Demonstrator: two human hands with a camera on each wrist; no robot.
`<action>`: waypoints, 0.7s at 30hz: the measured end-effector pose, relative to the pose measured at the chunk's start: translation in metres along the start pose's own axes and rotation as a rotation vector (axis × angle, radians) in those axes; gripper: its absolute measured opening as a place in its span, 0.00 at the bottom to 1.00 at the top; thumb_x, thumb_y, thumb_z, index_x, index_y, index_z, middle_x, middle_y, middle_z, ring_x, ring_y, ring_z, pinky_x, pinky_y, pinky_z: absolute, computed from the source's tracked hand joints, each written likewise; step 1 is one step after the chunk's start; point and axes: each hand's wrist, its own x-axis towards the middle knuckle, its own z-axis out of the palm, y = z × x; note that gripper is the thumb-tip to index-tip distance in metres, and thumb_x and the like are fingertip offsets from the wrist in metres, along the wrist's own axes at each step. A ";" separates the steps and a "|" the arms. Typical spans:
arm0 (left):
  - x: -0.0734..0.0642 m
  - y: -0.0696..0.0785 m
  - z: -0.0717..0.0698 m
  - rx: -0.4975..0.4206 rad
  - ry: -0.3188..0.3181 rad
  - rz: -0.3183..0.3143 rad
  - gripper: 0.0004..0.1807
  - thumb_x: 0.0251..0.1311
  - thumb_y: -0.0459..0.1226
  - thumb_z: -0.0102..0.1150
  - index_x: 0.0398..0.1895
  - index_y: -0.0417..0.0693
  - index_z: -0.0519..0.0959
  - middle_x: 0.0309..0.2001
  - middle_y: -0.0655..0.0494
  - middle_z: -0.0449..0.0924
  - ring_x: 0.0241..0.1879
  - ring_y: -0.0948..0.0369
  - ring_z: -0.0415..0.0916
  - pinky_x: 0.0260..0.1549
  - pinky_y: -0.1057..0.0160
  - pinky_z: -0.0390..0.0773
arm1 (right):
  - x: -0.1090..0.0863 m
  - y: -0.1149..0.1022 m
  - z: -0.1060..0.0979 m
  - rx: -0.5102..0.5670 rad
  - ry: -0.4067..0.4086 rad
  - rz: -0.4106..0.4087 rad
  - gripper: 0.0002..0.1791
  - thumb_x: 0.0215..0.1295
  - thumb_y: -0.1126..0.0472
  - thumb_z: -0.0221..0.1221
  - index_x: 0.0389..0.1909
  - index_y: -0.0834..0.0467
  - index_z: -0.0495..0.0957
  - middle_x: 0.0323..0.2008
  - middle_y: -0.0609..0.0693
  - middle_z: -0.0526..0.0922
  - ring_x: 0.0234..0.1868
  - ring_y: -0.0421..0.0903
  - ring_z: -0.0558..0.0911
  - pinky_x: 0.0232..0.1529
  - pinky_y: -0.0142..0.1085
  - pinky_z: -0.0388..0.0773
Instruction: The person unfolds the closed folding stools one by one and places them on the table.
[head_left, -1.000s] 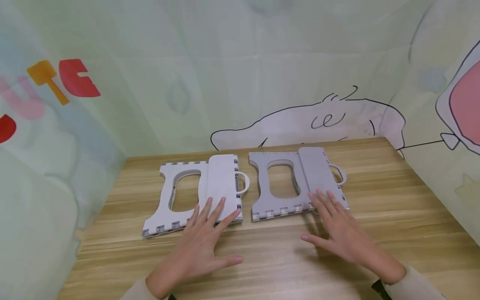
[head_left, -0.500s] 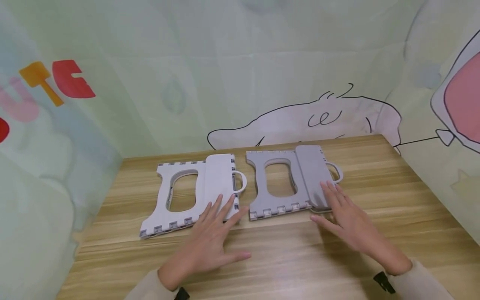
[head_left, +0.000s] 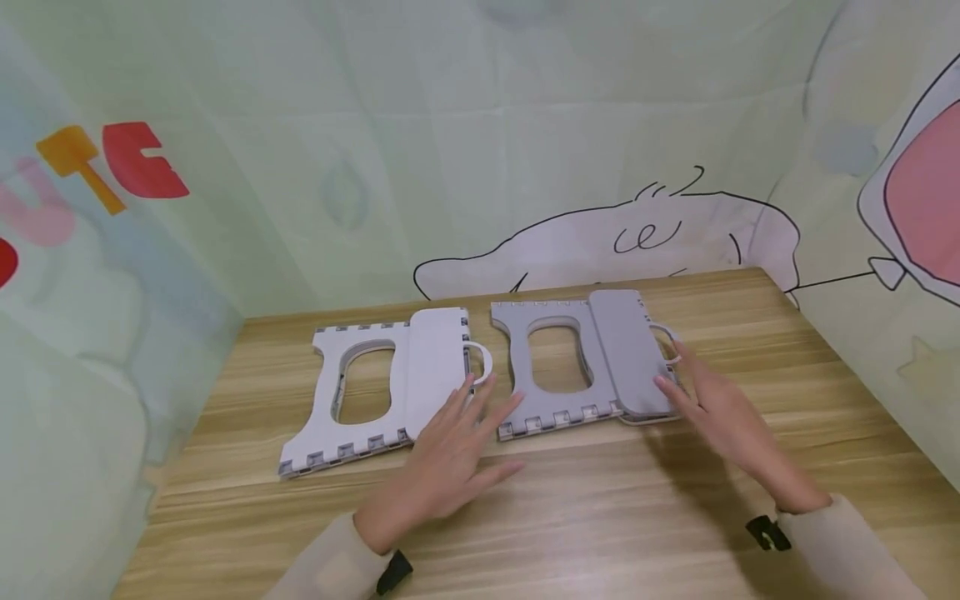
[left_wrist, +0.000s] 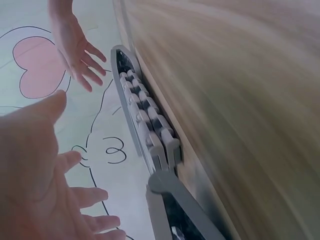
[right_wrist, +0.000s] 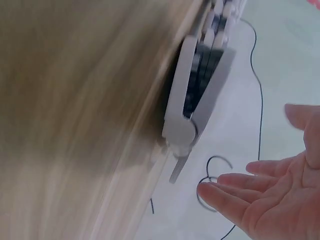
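Two folding step stools lie folded flat, side by side, in the head view. The white stool (head_left: 437, 358) is on the left, the grey stool (head_left: 626, 354) on the right; each has a loop handle on its right side. My left hand (head_left: 442, 462), fingers straight and spread, is over the near right corner of the white stool and hides it. In the left wrist view this hand (left_wrist: 35, 170) looks apart from the stools. My right hand (head_left: 723, 417) is beside the grey stool's handle (head_left: 667, 340), fingers extended; in the right wrist view it holds nothing.
Both stools are on a wood-grain table (head_left: 555, 525). A pale printed cloth (head_left: 315, 167) with cartoon drawings hangs behind the table and along its sides. A narrow gap separates the stools.
My left hand has moved right along the white stool's near edge. My right hand has moved right and away from me, from the grey stool's near corner toward its handle. The stools stay put.
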 end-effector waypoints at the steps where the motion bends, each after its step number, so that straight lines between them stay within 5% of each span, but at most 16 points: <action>1: 0.003 0.001 0.000 -0.008 -0.005 -0.001 0.41 0.68 0.61 0.50 0.80 0.60 0.52 0.79 0.47 0.39 0.77 0.43 0.36 0.71 0.40 0.51 | 0.003 0.003 -0.002 0.010 0.003 0.012 0.42 0.78 0.42 0.45 0.78 0.65 0.45 0.71 0.74 0.55 0.70 0.74 0.57 0.64 0.70 0.56; 12: 0.029 0.013 0.011 -0.039 -0.047 0.004 0.40 0.74 0.49 0.51 0.80 0.43 0.48 0.78 0.38 0.43 0.75 0.38 0.39 0.71 0.42 0.53 | 0.046 0.031 -0.016 0.162 0.055 0.069 0.29 0.78 0.61 0.50 0.67 0.81 0.58 0.64 0.80 0.63 0.61 0.75 0.70 0.56 0.64 0.73; 21: 0.040 0.016 0.023 -0.049 -0.125 -0.058 0.36 0.76 0.45 0.48 0.78 0.38 0.51 0.77 0.34 0.42 0.75 0.37 0.38 0.71 0.42 0.52 | 0.064 0.045 -0.014 0.195 0.067 0.136 0.26 0.75 0.64 0.53 0.63 0.80 0.65 0.59 0.77 0.72 0.57 0.73 0.75 0.53 0.57 0.79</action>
